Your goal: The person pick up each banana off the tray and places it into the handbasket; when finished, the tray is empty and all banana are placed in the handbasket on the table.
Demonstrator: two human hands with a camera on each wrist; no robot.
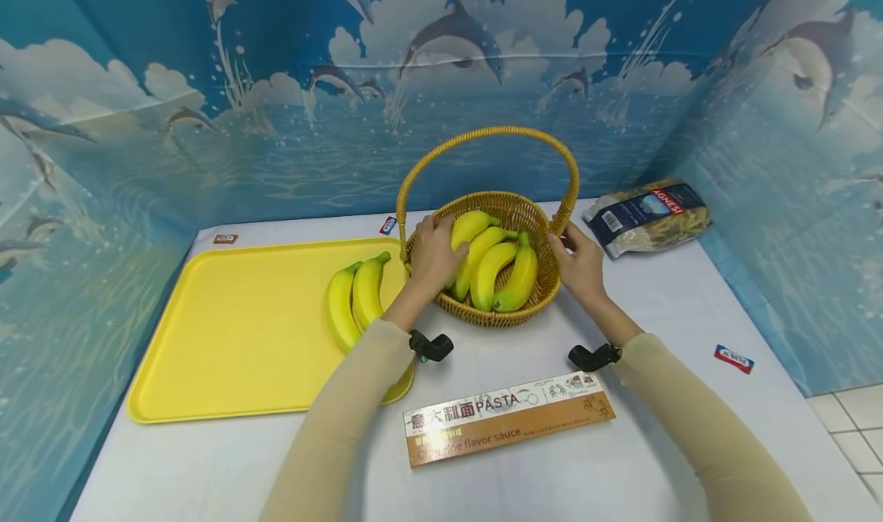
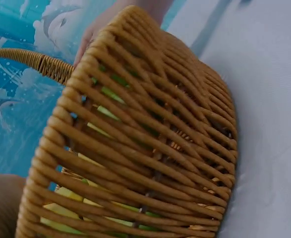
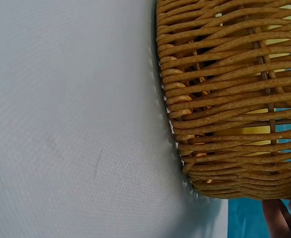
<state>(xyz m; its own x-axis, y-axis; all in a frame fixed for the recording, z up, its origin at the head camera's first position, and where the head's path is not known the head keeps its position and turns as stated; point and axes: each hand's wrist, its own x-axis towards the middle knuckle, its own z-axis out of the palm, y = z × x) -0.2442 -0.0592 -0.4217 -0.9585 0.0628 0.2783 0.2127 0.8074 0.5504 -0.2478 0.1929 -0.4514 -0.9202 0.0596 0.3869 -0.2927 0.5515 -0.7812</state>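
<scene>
A wicker basket with a tall arched handle stands on the table and holds several yellow bananas. My left hand reaches over the basket's left rim, with its thumb lying across the leftmost banana; its fingertips are partly hidden. At the opposite side my right hand grips the rim by the handle's right base. Through the weave in the left wrist view, bits of yellow and green show behind the basket wall. Only some right fingers appear at the right wrist view's lower corner.
Left of the basket lies a yellow tray with two bananas at its right end, partly behind my left forearm. A pasta box lies in front. A pasta bag sits at the back right. Small wrapped bars lie about the table.
</scene>
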